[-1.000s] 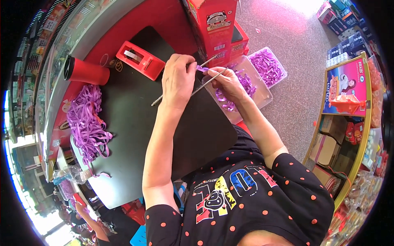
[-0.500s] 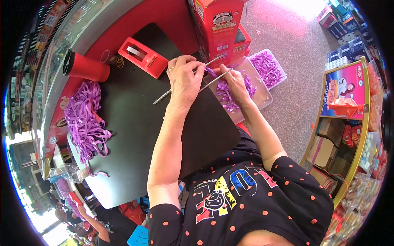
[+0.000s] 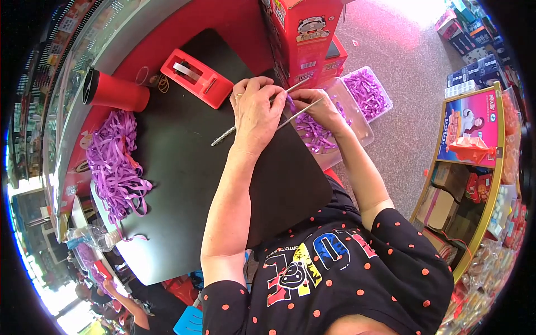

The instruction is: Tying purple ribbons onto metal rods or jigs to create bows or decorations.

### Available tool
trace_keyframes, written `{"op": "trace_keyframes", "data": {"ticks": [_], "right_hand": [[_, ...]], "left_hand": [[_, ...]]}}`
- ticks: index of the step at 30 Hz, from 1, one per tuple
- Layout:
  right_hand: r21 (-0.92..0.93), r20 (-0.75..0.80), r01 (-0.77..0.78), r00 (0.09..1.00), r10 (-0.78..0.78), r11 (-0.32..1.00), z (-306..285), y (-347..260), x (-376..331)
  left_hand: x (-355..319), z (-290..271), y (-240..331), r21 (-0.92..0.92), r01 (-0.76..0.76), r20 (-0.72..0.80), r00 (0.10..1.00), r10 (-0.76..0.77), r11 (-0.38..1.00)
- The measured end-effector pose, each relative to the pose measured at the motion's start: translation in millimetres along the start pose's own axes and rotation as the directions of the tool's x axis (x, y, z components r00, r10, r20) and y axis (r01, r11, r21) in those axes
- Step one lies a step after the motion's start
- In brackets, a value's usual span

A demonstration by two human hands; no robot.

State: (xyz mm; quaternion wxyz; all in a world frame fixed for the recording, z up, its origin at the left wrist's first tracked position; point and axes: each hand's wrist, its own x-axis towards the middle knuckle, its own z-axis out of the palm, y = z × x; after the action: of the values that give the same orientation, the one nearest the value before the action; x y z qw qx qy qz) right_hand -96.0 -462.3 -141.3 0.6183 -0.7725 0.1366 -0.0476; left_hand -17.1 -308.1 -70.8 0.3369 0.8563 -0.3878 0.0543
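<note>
Above the right edge of a black tabletop [image 3: 184,178], my two hands work close together. My left hand [image 3: 257,114] is closed round a thin silvery metal rod [image 3: 223,136], whose ends stick out on both sides. A second thin rod [image 3: 298,114] runs from beside my left hand across my right hand [image 3: 325,114]. A short bit of purple ribbon [image 3: 290,104] shows between the hands. My right fingers are pinched at it; their tips are partly hidden. Just beyond, a clear plastic tub [image 3: 365,132] holds purple ribbon pieces.
A heap of purple ribbons [image 3: 116,167] lies at the table's left. At the back are a red tape dispenser [image 3: 195,78], a red tumbler [image 3: 117,92] and tall red boxes [image 3: 310,42]. Another clear tub [image 3: 390,106] of purple pieces adjoins the first. A co-worker's arm [image 3: 131,304] shows lower left.
My right hand has curled inward and its fingertips have moved closer to my left hand at the ribbon. The view has shifted slightly.
</note>
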Motion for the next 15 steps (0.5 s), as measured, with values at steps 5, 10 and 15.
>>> {"op": "trace_keyframes", "data": {"ticks": [5, 10, 15], "right_hand": [[-0.112, -0.073, 0.044, 0.996, -0.053, 0.993, 2, 72, 3], [-0.245, -0.072, -0.105, 0.993, 0.09, 0.964, -1, 110, -4], [-0.25, -0.179, -0.121, 0.981, 0.077, 0.961, 5, 167, -10]], "left_hand": [[0, -3, 3, 0.004, -0.001, 0.026, 1.0, 0.001, 1.0], [-2, -2, 1, 0.006, -0.009, 0.003, 1.0, 0.009, 1.0], [-1, -3, 3, 0.014, -0.005, -0.003, 1.0, 0.005, 1.0]]}}
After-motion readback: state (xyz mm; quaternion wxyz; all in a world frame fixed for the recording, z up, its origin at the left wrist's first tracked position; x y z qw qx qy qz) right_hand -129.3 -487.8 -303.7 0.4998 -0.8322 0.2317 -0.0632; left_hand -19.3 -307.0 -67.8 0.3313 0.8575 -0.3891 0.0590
